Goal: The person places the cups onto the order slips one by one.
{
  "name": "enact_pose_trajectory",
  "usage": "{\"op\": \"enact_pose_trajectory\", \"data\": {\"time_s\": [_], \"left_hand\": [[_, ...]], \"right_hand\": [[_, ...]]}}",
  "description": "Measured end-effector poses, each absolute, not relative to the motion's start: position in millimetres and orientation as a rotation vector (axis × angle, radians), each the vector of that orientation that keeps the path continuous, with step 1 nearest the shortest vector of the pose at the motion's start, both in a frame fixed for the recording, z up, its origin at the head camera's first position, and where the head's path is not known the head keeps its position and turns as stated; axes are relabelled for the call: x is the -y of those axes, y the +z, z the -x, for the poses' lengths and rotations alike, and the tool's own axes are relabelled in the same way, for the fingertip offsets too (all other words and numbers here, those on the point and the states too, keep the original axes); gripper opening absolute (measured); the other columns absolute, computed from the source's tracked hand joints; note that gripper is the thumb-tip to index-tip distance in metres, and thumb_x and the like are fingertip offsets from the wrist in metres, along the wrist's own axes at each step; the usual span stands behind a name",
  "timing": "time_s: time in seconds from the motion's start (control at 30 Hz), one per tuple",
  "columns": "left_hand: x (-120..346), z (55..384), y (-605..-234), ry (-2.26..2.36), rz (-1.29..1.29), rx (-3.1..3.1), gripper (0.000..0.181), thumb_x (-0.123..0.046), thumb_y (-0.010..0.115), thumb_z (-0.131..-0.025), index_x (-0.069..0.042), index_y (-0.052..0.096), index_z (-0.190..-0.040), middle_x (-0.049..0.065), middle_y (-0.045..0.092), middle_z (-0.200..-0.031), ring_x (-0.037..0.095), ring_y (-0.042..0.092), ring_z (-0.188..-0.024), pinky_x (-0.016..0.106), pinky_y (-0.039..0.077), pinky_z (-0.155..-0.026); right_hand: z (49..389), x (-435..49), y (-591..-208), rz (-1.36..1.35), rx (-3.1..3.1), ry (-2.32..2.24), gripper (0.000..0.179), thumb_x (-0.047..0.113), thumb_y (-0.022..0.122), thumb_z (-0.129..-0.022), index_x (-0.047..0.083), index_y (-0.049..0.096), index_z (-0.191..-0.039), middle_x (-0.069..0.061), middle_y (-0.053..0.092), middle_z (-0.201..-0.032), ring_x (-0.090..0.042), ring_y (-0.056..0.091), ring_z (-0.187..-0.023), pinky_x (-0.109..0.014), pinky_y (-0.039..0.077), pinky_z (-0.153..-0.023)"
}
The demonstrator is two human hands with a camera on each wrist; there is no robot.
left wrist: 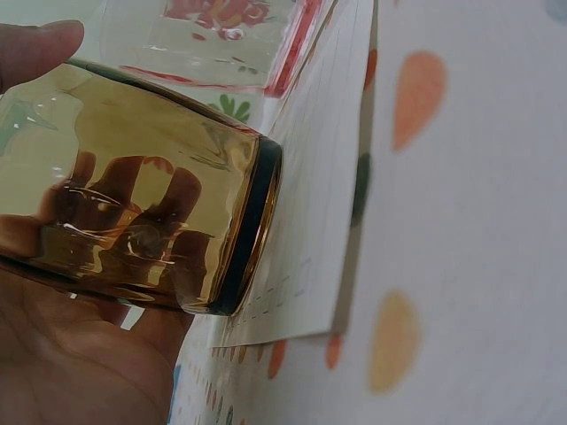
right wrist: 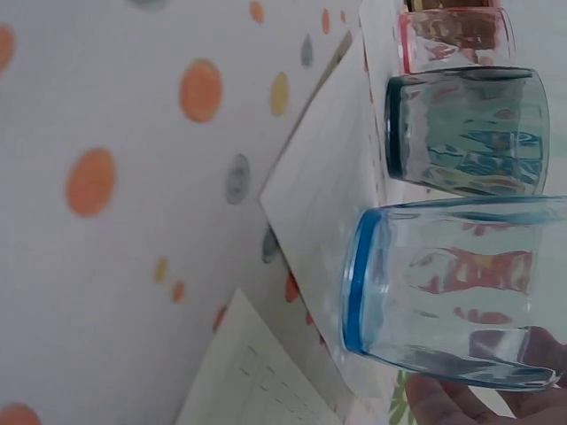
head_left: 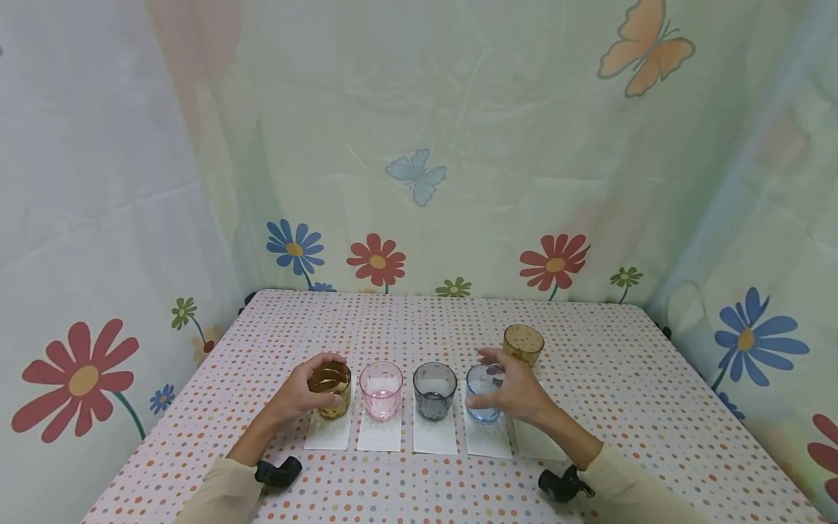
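Observation:
My left hand holds a dark amber glass at the left end of a row, thumb near the rim and fingers round the far side. At the right, my right hand curls its thumb and fingers round a clear blue glass. Between the hands stand a pink glass and a grey glass, both upright and untouched. Behind my right hand sits another amber glass, paler, its lower part partly hidden by the hand.
White paper cards lie side by side under the row, and the rightmost card has no glass on it. A dotted cloth covers the table. Flowered curtains hang behind and at both sides.

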State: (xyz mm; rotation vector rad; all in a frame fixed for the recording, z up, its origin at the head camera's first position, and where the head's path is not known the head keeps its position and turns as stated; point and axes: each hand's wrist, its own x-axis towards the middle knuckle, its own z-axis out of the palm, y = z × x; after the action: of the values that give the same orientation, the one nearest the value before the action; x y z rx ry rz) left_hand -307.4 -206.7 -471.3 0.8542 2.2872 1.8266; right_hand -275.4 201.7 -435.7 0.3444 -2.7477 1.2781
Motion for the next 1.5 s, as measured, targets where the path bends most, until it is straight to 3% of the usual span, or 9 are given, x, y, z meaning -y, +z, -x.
{"op": "enact_pose_trajectory", "data": {"time_s": [0.27, 0.47, 0.6, 0.73, 1.03, 1.5], "left_hand": [[206, 306, -470, 1.824, -0.848, -2.29, 0.065, -0.008, 0.077, -0.083, 0.01, 0.047, -0.138, 0.025, 0.06, -0.127, 0.042, 0.058, -0.121, 0.062, 0.044, -0.105], [205, 305, -468, 1.826, -0.847, -2.291, 0.062, -0.008, 0.077, -0.083, 0.005, 0.05, -0.137, 0.025, 0.06, -0.127, 0.043, 0.058, -0.121, 0.063, 0.043, -0.104], [204, 305, -468, 1.832, -0.858, -2.282, 0.06, -0.007, 0.076, -0.083, 0.003, 0.051, -0.136, 0.026, 0.06, -0.127, 0.045, 0.058, -0.121, 0.063, 0.043, -0.104], [204, 306, -468, 1.826, -0.858, -2.287, 0.06, -0.007, 0.077, -0.082, 0.003, 0.051, -0.136, 0.026, 0.06, -0.126, 0.045, 0.057, -0.121, 0.061, 0.044, -0.104], [206, 306, -469, 1.812, -0.84, -2.296, 0.063, -0.008, 0.077, -0.083, 0.007, 0.048, -0.137, 0.024, 0.061, -0.127, 0.042, 0.058, -0.121, 0.06, 0.044, -0.105], [205, 306, -470, 1.818, -0.841, -2.288, 0.066, -0.007, 0.077, -0.082, 0.009, 0.047, -0.139, 0.025, 0.06, -0.128, 0.044, 0.058, -0.122, 0.061, 0.043, -0.106]], "right_hand": [[278, -204, -429, -0.458, 2.629, 1.351, 0.079, 0.03, 0.086, -0.081, 0.001, 0.049, -0.145, -0.026, 0.056, -0.14, -0.044, 0.052, -0.13, -0.06, 0.04, -0.11], [278, -203, -427, -0.452, 2.551, 1.355, 0.063, 0.027, 0.078, -0.09, 0.002, 0.052, -0.142, -0.022, 0.055, -0.143, -0.042, 0.049, -0.135, -0.055, 0.039, -0.113], [280, -204, -426, -0.452, 2.5, 1.263, 0.052, 0.024, 0.074, -0.094, 0.002, 0.057, -0.138, -0.019, 0.058, -0.141, -0.041, 0.051, -0.134, -0.054, 0.041, -0.111], [284, -207, -425, -0.47, 2.451, 1.15, 0.046, 0.023, 0.073, -0.094, 0.004, 0.062, -0.135, -0.018, 0.061, -0.138, -0.042, 0.054, -0.129, -0.061, 0.044, -0.106], [298, -216, -421, -0.481, 2.368, 1.049, 0.045, 0.018, 0.072, -0.093, 0.002, 0.062, -0.134, -0.022, 0.059, -0.139, -0.044, 0.049, -0.132, -0.065, 0.035, -0.109], [309, -225, -414, -0.329, 2.457, 1.018, 0.051, 0.023, 0.069, -0.095, 0.002, 0.057, -0.139, -0.024, 0.048, -0.149, -0.045, 0.033, -0.145, -0.07, 0.024, -0.114]]}}
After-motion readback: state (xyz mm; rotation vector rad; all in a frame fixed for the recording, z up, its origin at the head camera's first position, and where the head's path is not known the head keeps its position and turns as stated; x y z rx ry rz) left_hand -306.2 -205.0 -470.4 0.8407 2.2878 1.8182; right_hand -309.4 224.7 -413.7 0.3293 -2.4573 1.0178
